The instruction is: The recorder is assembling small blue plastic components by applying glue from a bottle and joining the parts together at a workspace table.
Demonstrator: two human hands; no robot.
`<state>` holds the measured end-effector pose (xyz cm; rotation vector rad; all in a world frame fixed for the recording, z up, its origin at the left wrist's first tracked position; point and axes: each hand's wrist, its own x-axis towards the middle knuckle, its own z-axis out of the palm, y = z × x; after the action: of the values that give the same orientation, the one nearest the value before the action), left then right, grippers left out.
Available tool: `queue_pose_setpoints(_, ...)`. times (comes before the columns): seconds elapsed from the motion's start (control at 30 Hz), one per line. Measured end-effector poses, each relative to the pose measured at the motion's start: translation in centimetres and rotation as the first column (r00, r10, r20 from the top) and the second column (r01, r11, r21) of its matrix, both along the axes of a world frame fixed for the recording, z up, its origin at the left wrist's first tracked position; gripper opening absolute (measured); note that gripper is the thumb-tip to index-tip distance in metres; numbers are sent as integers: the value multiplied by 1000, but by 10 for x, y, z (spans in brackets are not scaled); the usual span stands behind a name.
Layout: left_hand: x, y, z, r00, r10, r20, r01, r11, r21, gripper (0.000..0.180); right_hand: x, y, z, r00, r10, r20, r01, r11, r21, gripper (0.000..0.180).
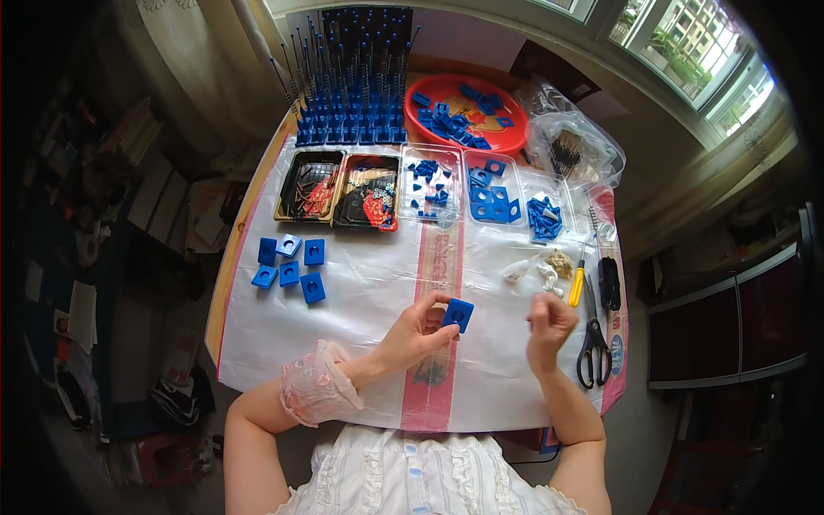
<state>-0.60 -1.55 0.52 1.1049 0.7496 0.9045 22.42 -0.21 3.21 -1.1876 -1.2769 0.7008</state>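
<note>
My left hand (415, 333) pinches a blue square plastic block (458, 315) with a round hole in it, between thumb and fingers, above the middle of the table. To its right, my right hand (550, 330) is raised with the fingers curled in; whether anything small sits inside them is hidden. Just beyond that hand lie a crumpled white cloth (549, 276) and a tan lump (560, 263). Several similar blue blocks (314, 287) rest in a loose group on the left of the sheet.
Clear trays of blue parts (492, 194) and black trays of small hardware (310, 185) line the back. Behind stand a rack of spring-topped rods (352, 103) and a red plate (515, 137). A yellow-handled screwdriver (576, 287) and black scissors (593, 350) lie at right.
</note>
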Motion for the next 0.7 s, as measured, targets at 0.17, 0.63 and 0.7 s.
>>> queue_pose_setpoints(0.17,1,0,-3,1000,-24,7,24,1000,-1,33,31,21,30,886,-94,454,77,996,56,16)
queue_pose_setpoints(0.63,2,-1,1,1000,-6,-4,6,1000,3,33,16,43,19,807,130,576,-40,985,-166,42)
queue_pose_setpoints(0.7,2,-1,1,1000,-8,-1,8,1000,-1,33,16,44,17,820,129,557,-36,984,-176,35)
